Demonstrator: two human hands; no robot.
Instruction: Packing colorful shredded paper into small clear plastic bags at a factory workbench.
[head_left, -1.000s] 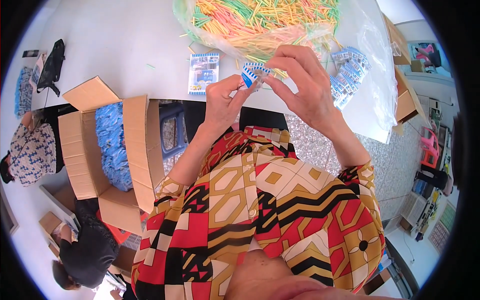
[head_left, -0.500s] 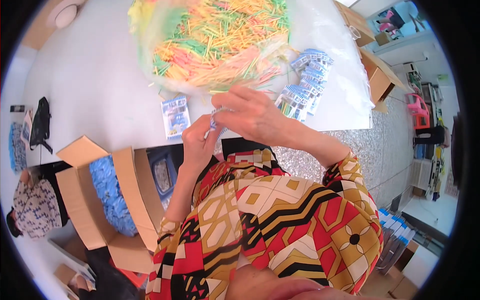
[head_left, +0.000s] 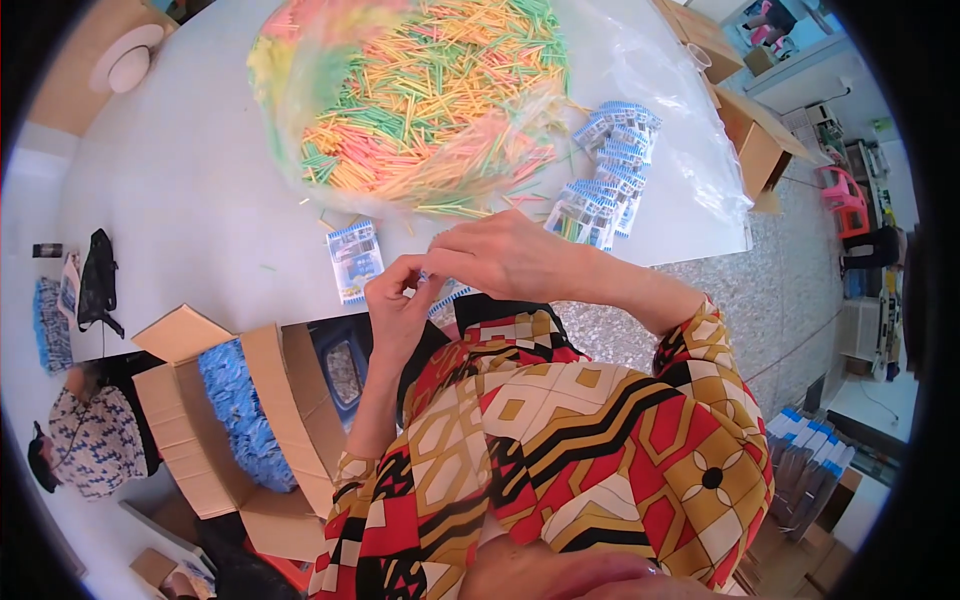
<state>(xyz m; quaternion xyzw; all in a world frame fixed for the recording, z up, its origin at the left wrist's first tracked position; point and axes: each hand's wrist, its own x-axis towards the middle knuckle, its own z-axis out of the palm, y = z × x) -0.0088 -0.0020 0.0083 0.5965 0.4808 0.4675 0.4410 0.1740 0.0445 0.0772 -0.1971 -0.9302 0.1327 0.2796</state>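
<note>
My left hand [head_left: 397,312] and my right hand [head_left: 508,256] meet at the table's front edge, fingers closed in a pinch. Between them is a small blue-and-white plastic packet [head_left: 449,298], mostly covered by the fingers. Just left of the hands, another blue-and-white packet [head_left: 355,262] lies flat on the table. To the right, several packets with striped edges [head_left: 618,178] overlap in a row, some showing coloured sticks inside. Beyond the hands, a large clear plastic bag [head_left: 290,150] lies open, heaped with thin yellow, green and pink sticks [head_left: 440,90].
The white table [head_left: 190,190] carries a few loose sticks near the bag. Below its edge at left stands an open cardboard box [head_left: 180,430] full of blue packets [head_left: 245,415], beside a blue bin [head_left: 342,370]. Another person [head_left: 95,440] sits at far left. More cartons [head_left: 755,140] stand at right.
The whole view has shifted slightly, so the table appears lower. My right fingers have come down closer over the left fingertips, with the packet still between the hands.
</note>
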